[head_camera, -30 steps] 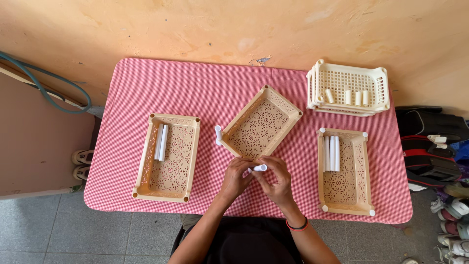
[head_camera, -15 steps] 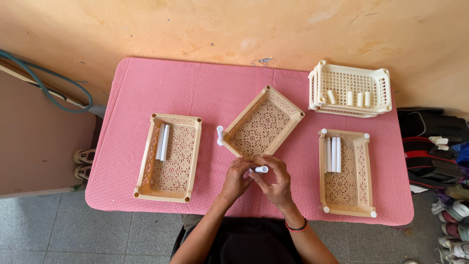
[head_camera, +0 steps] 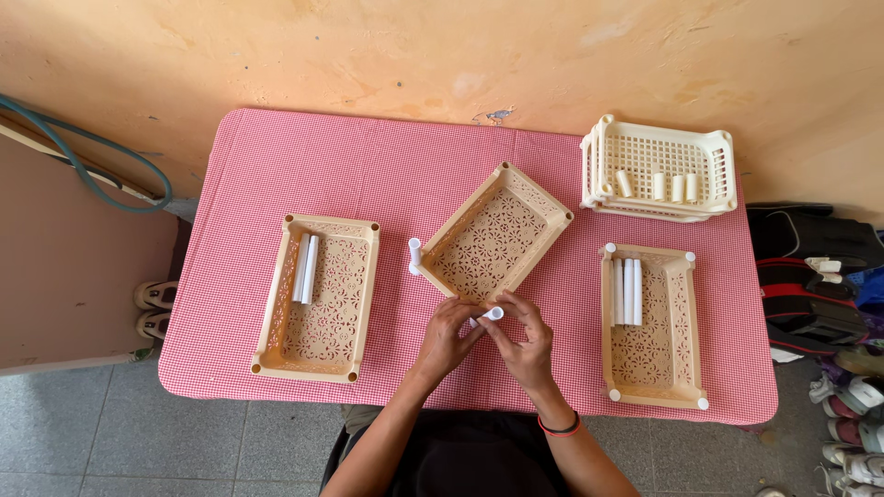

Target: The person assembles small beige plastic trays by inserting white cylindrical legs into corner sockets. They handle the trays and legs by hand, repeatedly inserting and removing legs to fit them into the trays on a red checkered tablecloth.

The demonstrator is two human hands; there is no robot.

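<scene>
Head view, looking down. A table under a red-and-white checked cloth stands against an orange wall. At the near edge, the left hand and the right hand meet at the near corner of the tilted middle tray, a beige openwork tray set askew to the others. Both hands have their fingers pinched together on a short white tube held at that corner; only its round end shows between the fingertips. Another white tube piece stands at the tray's left corner.

Surroundings: the left tray holds two long white tubes lying side by side. The right tray holds three long white tubes and has white pegs at its corners. At the far right corner of the table sits a cream lattice basket with several short cream tubes inside. A green hose curves at the left; shoes lie on the grey floor under the table edge, and more footwear is piled at the right.

Hidden or unclear: the fingers cover the tube's length and the tray corner beneath it, so whether the tube is seated in the corner cannot be told. A red and black band circles the right wrist.
</scene>
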